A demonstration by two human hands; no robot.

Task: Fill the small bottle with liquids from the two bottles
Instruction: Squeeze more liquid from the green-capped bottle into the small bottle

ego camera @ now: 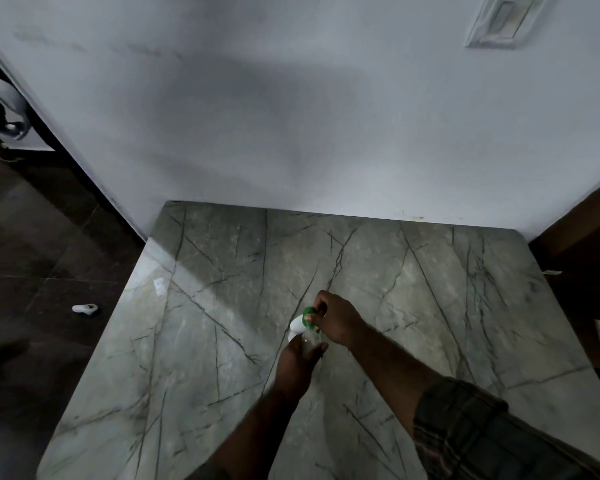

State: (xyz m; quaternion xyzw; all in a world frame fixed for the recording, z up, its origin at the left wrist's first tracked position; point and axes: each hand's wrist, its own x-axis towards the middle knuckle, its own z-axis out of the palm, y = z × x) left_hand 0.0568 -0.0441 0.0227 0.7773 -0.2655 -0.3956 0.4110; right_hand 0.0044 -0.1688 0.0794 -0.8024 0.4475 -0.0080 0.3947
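Observation:
My left hand (297, 362) grips a small clear bottle (310, 338) that stands on the grey-green marble table (222, 306). Only the bottle's upper part shows above my fingers. My right hand (336, 320) holds a white bottle (298, 323) with a green cap (308, 311), tilted so its body touches the small bottle's top. The thumb and fingers of my right hand pinch around the green cap. No liquid stream is visible, and the dim light hides the small bottle's contents.
A white wall (291, 116) stands right behind the table. Dark floor lies to the left, with a small white object (85, 309) on it. A dark wooden surface (582, 244) borders the table's right edge. A wall switch plate (503, 20) is at top right.

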